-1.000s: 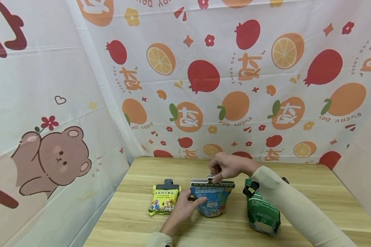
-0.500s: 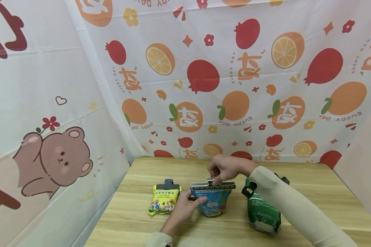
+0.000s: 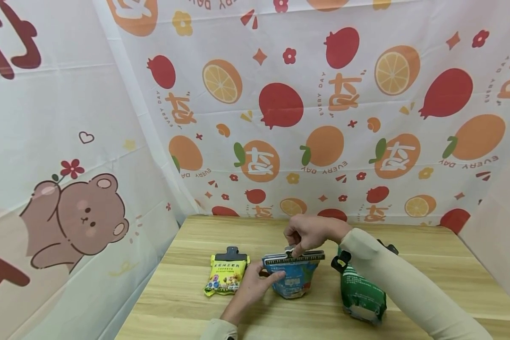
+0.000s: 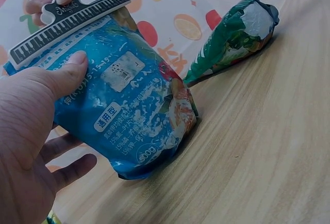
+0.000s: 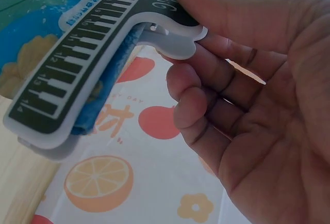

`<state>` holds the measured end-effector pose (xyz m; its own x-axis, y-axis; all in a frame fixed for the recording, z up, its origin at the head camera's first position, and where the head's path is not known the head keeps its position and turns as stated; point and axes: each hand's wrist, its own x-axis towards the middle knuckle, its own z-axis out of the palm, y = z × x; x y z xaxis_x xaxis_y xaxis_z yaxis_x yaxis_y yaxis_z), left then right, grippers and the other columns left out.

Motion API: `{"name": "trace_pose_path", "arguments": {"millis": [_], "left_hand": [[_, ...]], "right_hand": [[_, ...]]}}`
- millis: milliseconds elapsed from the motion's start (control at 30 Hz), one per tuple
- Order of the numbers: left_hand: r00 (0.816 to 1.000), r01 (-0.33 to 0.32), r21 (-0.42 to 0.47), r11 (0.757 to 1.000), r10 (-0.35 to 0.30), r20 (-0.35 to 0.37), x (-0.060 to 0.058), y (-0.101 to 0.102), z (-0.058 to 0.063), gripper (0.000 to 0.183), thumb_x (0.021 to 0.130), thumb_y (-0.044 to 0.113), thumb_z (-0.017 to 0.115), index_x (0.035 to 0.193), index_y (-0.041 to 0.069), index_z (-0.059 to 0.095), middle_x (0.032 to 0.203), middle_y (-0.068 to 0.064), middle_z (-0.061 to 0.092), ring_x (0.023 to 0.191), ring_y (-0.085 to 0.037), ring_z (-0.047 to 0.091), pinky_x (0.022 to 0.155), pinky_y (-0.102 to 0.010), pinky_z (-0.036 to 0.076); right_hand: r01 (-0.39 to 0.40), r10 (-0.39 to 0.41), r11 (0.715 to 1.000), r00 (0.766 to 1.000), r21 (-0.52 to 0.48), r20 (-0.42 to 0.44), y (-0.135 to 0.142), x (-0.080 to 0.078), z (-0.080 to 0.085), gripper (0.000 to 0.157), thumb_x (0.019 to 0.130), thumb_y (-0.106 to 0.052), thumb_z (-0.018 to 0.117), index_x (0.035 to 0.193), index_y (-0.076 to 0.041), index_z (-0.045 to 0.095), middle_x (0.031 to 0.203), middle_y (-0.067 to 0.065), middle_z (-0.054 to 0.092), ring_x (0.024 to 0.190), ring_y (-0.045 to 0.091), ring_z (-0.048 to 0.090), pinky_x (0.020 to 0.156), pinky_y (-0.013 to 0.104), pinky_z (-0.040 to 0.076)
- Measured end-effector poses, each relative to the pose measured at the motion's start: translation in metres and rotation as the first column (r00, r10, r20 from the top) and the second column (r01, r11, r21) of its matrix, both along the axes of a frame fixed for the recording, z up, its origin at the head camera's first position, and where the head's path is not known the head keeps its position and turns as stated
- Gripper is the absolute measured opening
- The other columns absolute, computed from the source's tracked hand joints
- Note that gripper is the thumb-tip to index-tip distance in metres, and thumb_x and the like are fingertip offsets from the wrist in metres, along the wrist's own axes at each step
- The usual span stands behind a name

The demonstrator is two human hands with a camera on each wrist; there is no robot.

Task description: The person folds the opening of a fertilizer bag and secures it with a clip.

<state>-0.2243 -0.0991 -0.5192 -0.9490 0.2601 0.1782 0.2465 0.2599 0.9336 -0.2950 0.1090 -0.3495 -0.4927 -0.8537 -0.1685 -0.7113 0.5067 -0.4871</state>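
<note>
A blue plastic bag (image 3: pixel 295 281) with printed labels stands on the table in the middle of the head view. Across its top edge lies a piano-keyboard clip (image 4: pixel 72 28), its two bars on either side of the folded film. My right hand (image 3: pixel 308 231) pinches the clip's handle between thumb and fingers, as the right wrist view shows close up. With the thumb on the front and the other fingers behind, my left hand (image 3: pixel 252 285) holds the bag (image 4: pixel 129 100) by its left side.
A yellow packet (image 3: pixel 226 276) with a black clip (image 3: pixel 231 254) lies to the left. On the right rests a green bag (image 3: pixel 361 297), partly under the right sleeve, with a black clip (image 3: pixel 388 246) behind. Printed cloth (image 3: pixel 280 151) hangs behind the wooden table (image 3: pixel 187 311).
The clip has tilted slightly, its left end lower on the bag, and my right hand has shifted a little left and down with it. My left hand keeps its hold.
</note>
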Motion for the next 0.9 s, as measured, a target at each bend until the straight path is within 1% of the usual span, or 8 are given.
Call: {"name": "trace_pose_path", "arguments": {"millis": [67, 300, 467, 800, 900], "left_hand": [[1.000, 0.002, 0.001, 1.000, -0.002, -0.005, -0.0003, 0.0001, -0.0004, 0.032, 0.093, 0.032, 0.074, 0.120, 0.015, 0.072, 0.116, -0.007, 0.077, 0.099, -0.002, 0.068, 0.086, -0.025, 0.056], [1.000, 0.000, -0.015, 1.000, 0.000, 0.007, 0.0007, 0.0000, -0.0002, 0.031, 0.093, 0.035, 0.074, 0.119, 0.018, 0.073, 0.115, -0.003, 0.077, 0.100, -0.002, 0.068, 0.086, -0.024, 0.055], [1.000, -0.001, -0.013, 1.000, 0.001, 0.001, 0.0010, -0.0006, -0.0013, 0.030, 0.093, 0.034, 0.074, 0.119, 0.019, 0.073, 0.115, -0.003, 0.077, 0.101, -0.003, 0.068, 0.085, -0.024, 0.055], [1.000, -0.013, -0.024, 1.000, 0.013, 0.014, 0.0014, -0.0002, -0.0020, 0.031, 0.093, 0.036, 0.074, 0.119, 0.020, 0.073, 0.114, -0.002, 0.077, 0.100, -0.003, 0.068, 0.086, -0.024, 0.055], [1.000, -0.014, -0.025, 1.000, 0.014, 0.013, 0.0037, -0.0001, -0.0018, 0.030, 0.093, 0.036, 0.074, 0.119, 0.020, 0.073, 0.114, -0.001, 0.077, 0.100, -0.003, 0.068, 0.086, -0.024, 0.055]], "right_hand": [[-0.004, 0.004, 1.000, 1.000, 0.005, -0.010, -0.0005, 0.0002, -0.0005, 0.029, 0.085, -0.014, 0.082, 0.066, -0.015, 0.061, 0.058, -0.011, 0.050, 0.051, 0.003, 0.041, 0.050, 0.018, 0.036], [-0.001, 0.001, 1.000, 1.000, 0.014, -0.018, -0.0021, 0.0022, -0.0009, 0.030, 0.084, -0.014, 0.083, 0.065, -0.016, 0.060, 0.058, -0.011, 0.051, 0.050, 0.003, 0.042, 0.049, 0.018, 0.036], [0.006, -0.005, 1.000, 1.000, 0.024, -0.022, -0.0036, 0.0043, -0.0002, 0.032, 0.084, -0.014, 0.083, 0.064, -0.016, 0.058, 0.058, -0.011, 0.050, 0.050, 0.003, 0.042, 0.050, 0.018, 0.036], [0.010, -0.009, 0.999, 0.999, 0.035, -0.038, -0.0043, 0.0058, 0.0003, 0.033, 0.083, -0.014, 0.084, 0.064, -0.017, 0.056, 0.056, -0.011, 0.048, 0.049, 0.003, 0.038, 0.050, 0.018, 0.035], [0.006, -0.004, 0.999, 0.999, 0.044, -0.048, -0.0045, 0.0068, -0.0002, 0.033, 0.082, -0.015, 0.084, 0.065, -0.017, 0.057, 0.057, -0.011, 0.048, 0.048, 0.003, 0.039, 0.050, 0.018, 0.035]]}}
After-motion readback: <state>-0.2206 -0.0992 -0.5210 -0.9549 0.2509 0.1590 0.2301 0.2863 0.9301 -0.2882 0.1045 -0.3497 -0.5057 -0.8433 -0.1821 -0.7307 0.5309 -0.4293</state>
